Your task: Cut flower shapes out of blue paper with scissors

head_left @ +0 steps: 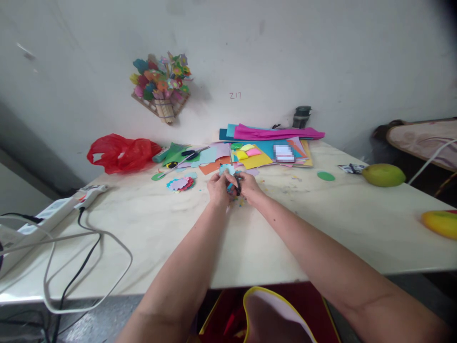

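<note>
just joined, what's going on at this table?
A person's left hand holds a light-blue paper piece; the right hand holds what look like dark-handled scissors right by it. Small paper scraps lie near the hands. Scalloped paper cutouts are stacked to the left; coloured sheets lie behind.

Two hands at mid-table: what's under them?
Small coloured paper scraps show on the white tabletop, near the left hand and right hand. Anything directly beneath is covered by the hands and forearms, so can't tell.
</note>
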### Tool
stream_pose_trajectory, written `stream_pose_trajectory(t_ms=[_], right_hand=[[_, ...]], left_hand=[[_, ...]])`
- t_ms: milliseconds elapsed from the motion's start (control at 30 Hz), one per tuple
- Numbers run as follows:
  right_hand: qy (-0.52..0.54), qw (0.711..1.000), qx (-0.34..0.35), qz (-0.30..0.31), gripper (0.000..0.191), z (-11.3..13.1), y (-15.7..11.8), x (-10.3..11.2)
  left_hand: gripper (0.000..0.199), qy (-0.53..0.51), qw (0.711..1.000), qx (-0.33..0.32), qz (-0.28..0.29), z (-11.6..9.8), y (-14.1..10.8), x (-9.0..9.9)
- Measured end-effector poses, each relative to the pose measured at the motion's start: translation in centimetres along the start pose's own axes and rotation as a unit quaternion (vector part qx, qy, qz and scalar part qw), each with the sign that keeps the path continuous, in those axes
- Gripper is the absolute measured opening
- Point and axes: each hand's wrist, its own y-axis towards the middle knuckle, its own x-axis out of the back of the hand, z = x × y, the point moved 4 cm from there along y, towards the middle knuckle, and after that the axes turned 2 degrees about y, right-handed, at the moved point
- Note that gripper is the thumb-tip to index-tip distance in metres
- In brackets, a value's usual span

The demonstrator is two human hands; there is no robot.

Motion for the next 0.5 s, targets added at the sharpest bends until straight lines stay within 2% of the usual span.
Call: stream_pose_trajectory(t_ms=[133, 200, 300, 400, 500], right_hand=[[0.004, 1.000, 0.008, -0.016, 0.026, 0.7, 0.2, 1.0], [-0.001, 1.000, 0.016, -0.009, 0.030, 0.9, 0.4, 1.6], [-0.017, 0.998, 0.029, 0.045, 0.036, 1.0, 0.8, 2.3], [-0.032, 0.992, 0.029, 0.115, 0.038, 0.8, 1.0, 2.6], [-0.042, 0.988, 0.019, 0.150, 0.036, 0.5, 1.1, 2.7]], left_hand=[[0.027, -0.017, 0.998, -0.034, 0.056, -0.2, 0.5, 0.1], [0.029, -0.018, 0.997, -0.047, 0.064, -0.3, 0.9, 0.3], [0.032, -0.009, 0.997, -0.045, 0.054, -0.4, 1.6, 0.9], [0.032, -0.006, 0.997, -0.042, 0.071, -0.6, 2.1, 1.2], [0.033, -0.013, 0.995, -0.042, 0.085, -0.8, 2.2, 1.3]])
